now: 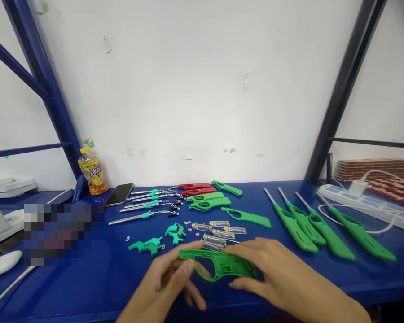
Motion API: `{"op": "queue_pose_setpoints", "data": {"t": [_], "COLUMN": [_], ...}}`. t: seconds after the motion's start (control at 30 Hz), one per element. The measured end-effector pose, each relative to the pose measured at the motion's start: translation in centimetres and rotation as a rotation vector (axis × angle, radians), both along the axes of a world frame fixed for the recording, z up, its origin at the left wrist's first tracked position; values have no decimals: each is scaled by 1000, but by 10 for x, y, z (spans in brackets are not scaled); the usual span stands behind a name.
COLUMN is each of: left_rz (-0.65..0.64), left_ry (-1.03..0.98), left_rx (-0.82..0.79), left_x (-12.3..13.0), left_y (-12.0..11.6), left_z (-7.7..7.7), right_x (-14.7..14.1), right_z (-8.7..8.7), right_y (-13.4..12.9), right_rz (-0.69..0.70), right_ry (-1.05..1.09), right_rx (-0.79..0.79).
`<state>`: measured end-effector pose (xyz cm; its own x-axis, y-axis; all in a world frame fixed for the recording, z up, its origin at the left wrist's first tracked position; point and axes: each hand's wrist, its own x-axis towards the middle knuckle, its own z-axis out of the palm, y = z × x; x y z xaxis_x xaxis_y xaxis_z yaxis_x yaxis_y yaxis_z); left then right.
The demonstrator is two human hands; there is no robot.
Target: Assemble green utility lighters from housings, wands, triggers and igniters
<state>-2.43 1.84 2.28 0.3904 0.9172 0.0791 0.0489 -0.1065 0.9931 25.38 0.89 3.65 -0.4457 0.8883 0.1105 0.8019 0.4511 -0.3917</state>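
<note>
A green lighter handle shell point(227, 264) is held near the front edge of the table, its hollow inner side with moulded ribs facing me. My left hand point(168, 280) pinches its narrow nose end between thumb and fingers. Around the wide rear end, my right hand point(272, 267) is closed, fingers on top and thumb below. Just behind the shell lie several clear fuel tanks point(215, 240), partly hidden by it. To their left are teal triggers point(150, 245) and small pale pieces point(163, 246).
Metal lighter tubes with wires point(131, 218), red shells point(197, 191) and more green shells point(247, 217) lie farther back. Several assembled green lighters point(296, 229) rest at right, beside a power strip point(366, 208). A phone point(119, 194) and yellow-capped bottle point(93, 172) stand back left.
</note>
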Motion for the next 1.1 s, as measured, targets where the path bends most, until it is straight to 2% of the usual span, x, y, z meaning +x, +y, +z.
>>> {"op": "queue_pose_setpoints", "data": {"t": [0.13,0.17,0.23,0.3,0.4,0.53,0.63,0.77,0.93,1.1], "left_rz": [184,241,394,409,379,308,241,173,190,167], "left_ry": [228,340,740,888,1067,1244,1300,1290,1219,1189], "left_rx": [327,424,614,641,624,610,632,660,688,657], "left_x": [-40,-49,-65,-79,-98,-116,-121,-123,-123,-116], "left_y": [23,32,55,83,124,156,163,164,160,157], "left_z": [31,38,46,45,32,14,9,12,18,19], "right_x": [7,7,3,-1,-7,-8,-8,-12,-14,-17], "right_z": [-4,-4,-4,-6,-9,-12,-14,-15,-20,-37], "right_y": [3,2,2,1,1,3,4,5,5,12], "right_rz": [-36,-20,12,29,37,55,73,118,144,121], "right_ry": [-20,-28,-33,-31,-36,-22,11,-7,23,32], "right_rx": [-20,-20,-5,10,15,31,82,141,219,380]}}
